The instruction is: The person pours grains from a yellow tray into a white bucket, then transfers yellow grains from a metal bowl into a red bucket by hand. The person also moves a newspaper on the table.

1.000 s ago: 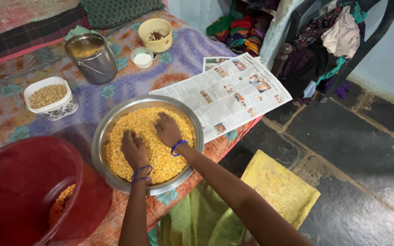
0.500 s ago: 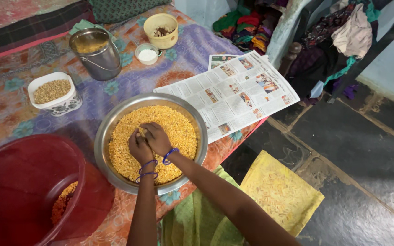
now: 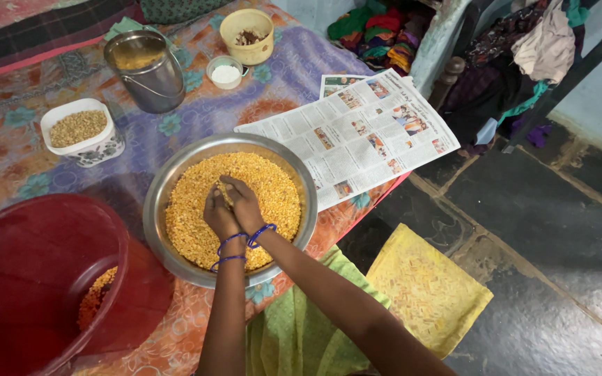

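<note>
A wide steel bowl (image 3: 158,202) full of yellow split lentils (image 3: 273,191) rests on a patterned cloth. My left hand (image 3: 217,214) and my right hand (image 3: 243,202) are pressed together above the middle of the lentils, cupped around a scoop of them. Some lentils show between the fingers. Both wrists wear blue bangles. A red plastic tub (image 3: 29,271) with some lentils at its bottom stands at the lower left, touching the bowl's side.
An open newspaper (image 3: 357,136) lies right of the bowl. Behind stand a steel pail (image 3: 148,73), a white tub of grain (image 3: 81,132), a small white cup (image 3: 226,72) and a yellow bowl (image 3: 247,35). A yellow bag (image 3: 426,289) lies on the dark stone floor.
My hands were spread flat and apart on the lentils. They have drawn together and lifted slightly, cupping a scoop of lentils between them.
</note>
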